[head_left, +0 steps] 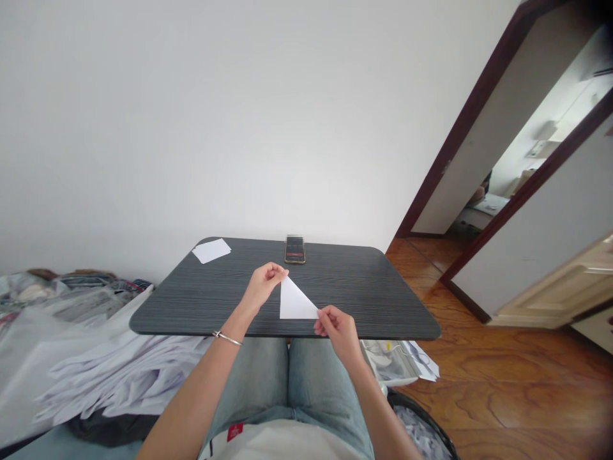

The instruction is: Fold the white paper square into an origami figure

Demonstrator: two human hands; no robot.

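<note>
A white paper triangle [294, 303] is held over the front middle of the dark wood-grain table [368, 281]. My left hand [263, 284] pinches its top corner between thumb and fingers. Its lower right corner is in the closed fingers of my right hand [337, 324], near the table's front edge. The paper's long slanted side runs between my two hands, and its lower left corner is free. Whether the sheet is folded or cut to this shape I cannot tell.
Several white paper sheets [212, 250] lie at the table's back left corner. A phone [294, 249] stands at the back middle, by the wall. White cloth or paper [129, 377] is heaped at the left. Below right are a white tray [390, 364] and a lined bin [421, 428].
</note>
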